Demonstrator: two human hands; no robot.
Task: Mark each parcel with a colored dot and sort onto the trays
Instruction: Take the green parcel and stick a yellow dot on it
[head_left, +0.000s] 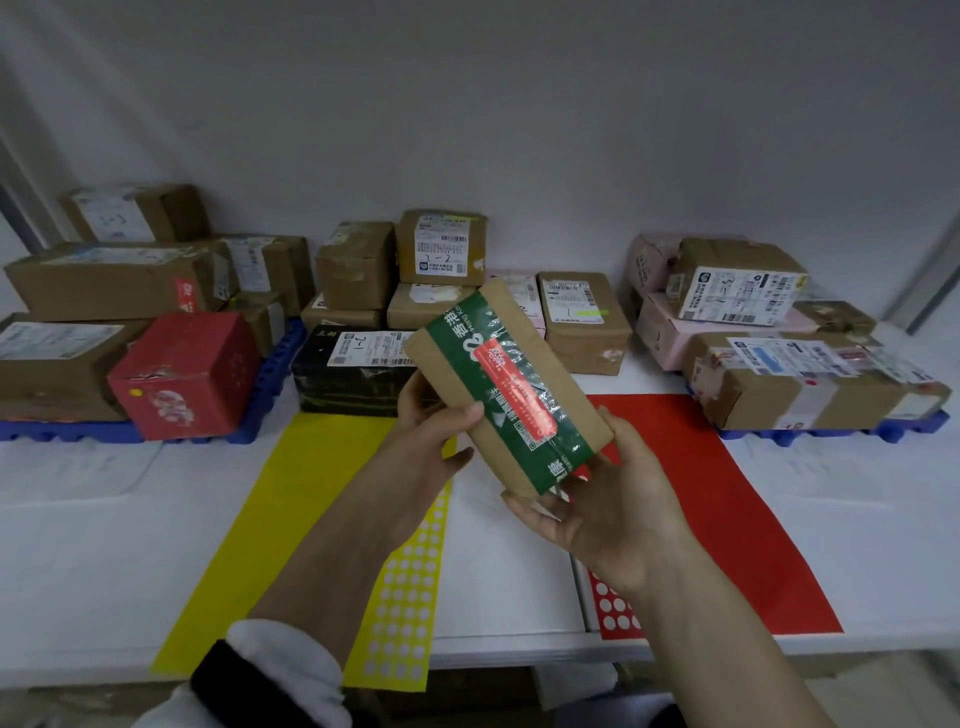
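- The person holds a brown paper parcel (506, 384), banded with green tape and a red label, tilted in the air above the white table (104, 545).
- The left hand (431, 421) grips the parcel's left edge, thumb laid across the front face and fingers tucked behind.
- The right hand (597, 499) cups the near end from below, fingers curled under it and thumb against the right edge.
- Beneath the hands, a yellow sheet (291, 519) and a red sheet (727, 493) lie flat on the table with a white gap between them.
- A yellow dot sheet (405, 597) lies along the yellow sheet's right side. A red dot sheet (615, 608) shows partly behind the right wrist.
- The left blue tray (67, 434) carries cardboard boxes and a red box (182, 374) with a yellow dot on it.
- The right blue tray (904, 427) carries more labelled boxes.
- Between the trays, other parcels are stacked against the wall, a black parcel (353, 374) nearest.
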